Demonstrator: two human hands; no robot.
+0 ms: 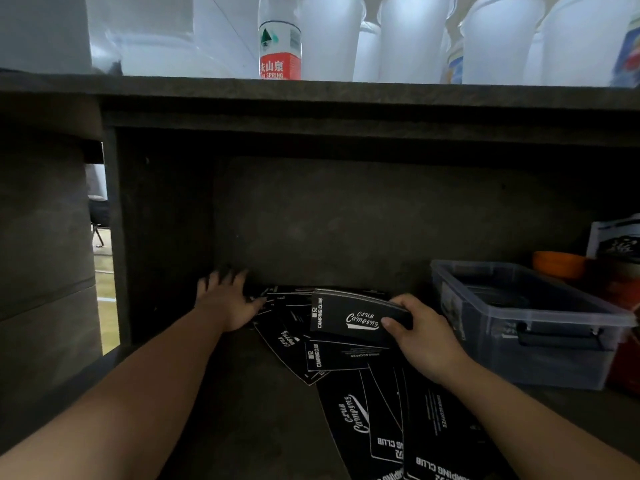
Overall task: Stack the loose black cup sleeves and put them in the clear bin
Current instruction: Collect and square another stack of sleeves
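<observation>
Under the dark counter, on a rough, matte shelf [263, 403], the gathering step looks to be in hand: the right hand [420, 336] pinches a small stack of sleeves [353, 318], thumb on the printed top face and fingers curled beneath, holding it tilted just above the scattered pile. Loose black cup sleeves [377, 420] lie fanned across the shelf floor, overlapping at odd angles from the back wall toward the camera; they are flat, folded card with a dull finish, curved long edges and white "Camping Club" lettering. The left hand [228, 299] reaches to the back of the pile with fingers spread and relaxed, fingertips resting on or just over a sleeve near the wall, gripping nothing that can be made out. Just right of the held stack sits the clear bin [540, 355], a translucent rectangular tub with a dark latch handle on its near side; something dark lies inside, too dim to identify. Many sleeves remain loose, so the task seems early. The next move probably calls for sliding a far sleeve free, squaring its edges against the held stack, since thin card slips and fans easily.
</observation>
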